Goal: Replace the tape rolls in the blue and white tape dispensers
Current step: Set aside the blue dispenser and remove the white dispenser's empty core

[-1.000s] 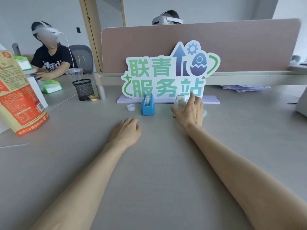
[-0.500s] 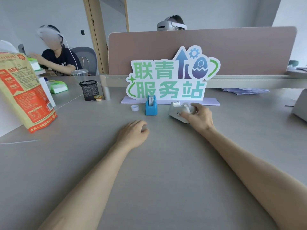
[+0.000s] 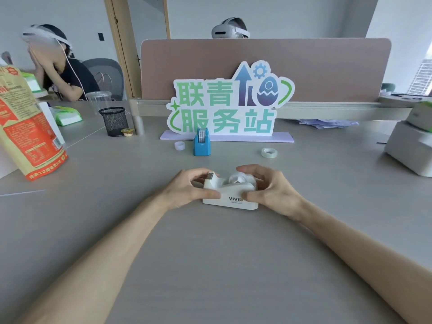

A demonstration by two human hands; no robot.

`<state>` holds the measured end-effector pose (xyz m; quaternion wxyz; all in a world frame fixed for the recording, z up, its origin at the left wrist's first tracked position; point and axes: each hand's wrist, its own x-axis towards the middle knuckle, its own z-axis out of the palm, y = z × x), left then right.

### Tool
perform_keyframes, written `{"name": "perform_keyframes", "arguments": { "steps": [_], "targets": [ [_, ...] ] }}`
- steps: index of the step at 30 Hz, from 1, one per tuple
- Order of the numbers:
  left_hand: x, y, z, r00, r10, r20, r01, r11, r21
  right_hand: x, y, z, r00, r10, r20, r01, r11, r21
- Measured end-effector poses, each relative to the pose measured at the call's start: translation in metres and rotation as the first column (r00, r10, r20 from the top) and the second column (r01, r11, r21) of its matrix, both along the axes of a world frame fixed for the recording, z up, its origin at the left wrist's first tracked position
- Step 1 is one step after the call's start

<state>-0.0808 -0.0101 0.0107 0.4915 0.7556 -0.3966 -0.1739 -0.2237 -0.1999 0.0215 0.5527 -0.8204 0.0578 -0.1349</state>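
Observation:
The white tape dispenser [image 3: 230,195] marked VIVID rests on the grey desk in front of me, with a nearly used-up roll in its cradle. My left hand [image 3: 189,189] grips its cutter end, thumb on the front side. My right hand [image 3: 272,189] grips the roll end, fingers curled over the back. Farther off, the small blue tape dispenser [image 3: 201,145] stands upright with a roll in it. A clear tape roll [image 3: 269,152] lies flat to the right of it. A small white roll [image 3: 179,145] sits just left of the blue one.
A green and white sign [image 3: 228,106] on a lilac base stands behind the dispensers, before a pink divider [image 3: 327,66]. At left are a red and tan bag [image 3: 28,127], a black mesh cup [image 3: 113,121] and a seated person. A white box [image 3: 411,150] sits at right.
My right hand has pulled the white dispenser from near the sign towards me. My left hand rose from the desk and took hold of its cutter end. The clear roll is now uncovered.

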Motion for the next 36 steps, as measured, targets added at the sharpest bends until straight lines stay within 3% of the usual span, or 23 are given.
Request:
{"name": "perform_keyframes", "arguments": {
  "steps": [8,20,23,27,30,36],
  "targets": [
    [-0.002,-0.014,-0.008,0.996,0.092,0.012,-0.091,0.995,-0.041,-0.001,-0.010,0.003,1.000,0.023,0.019,-0.023,1.000,-0.020],
    [-0.002,-0.013,-0.008,0.999,0.046,0.010,-0.046,0.999,-0.013,0.006,-0.004,0.009,0.986,-0.144,0.081,0.145,0.989,-0.004],
    [-0.002,-0.013,-0.007,0.999,0.046,0.009,-0.046,0.999,-0.010,0.007,0.000,0.010,0.977,-0.133,0.166,0.157,0.977,-0.142],
    [-0.003,-0.014,-0.007,0.999,0.044,0.016,-0.044,0.999,-0.012,0.008,-0.002,0.013,0.976,-0.173,0.133,0.200,0.953,-0.227],
    [-0.003,-0.015,-0.008,0.999,0.046,0.003,-0.046,0.999,-0.013,0.007,-0.003,0.016,0.965,-0.169,0.200,0.227,0.920,-0.319],
    [-0.004,-0.016,-0.006,0.999,0.049,-0.012,-0.049,0.999,-0.008,0.010,-0.010,0.021,0.952,-0.081,0.296,0.255,0.745,-0.616]
  ]
}}
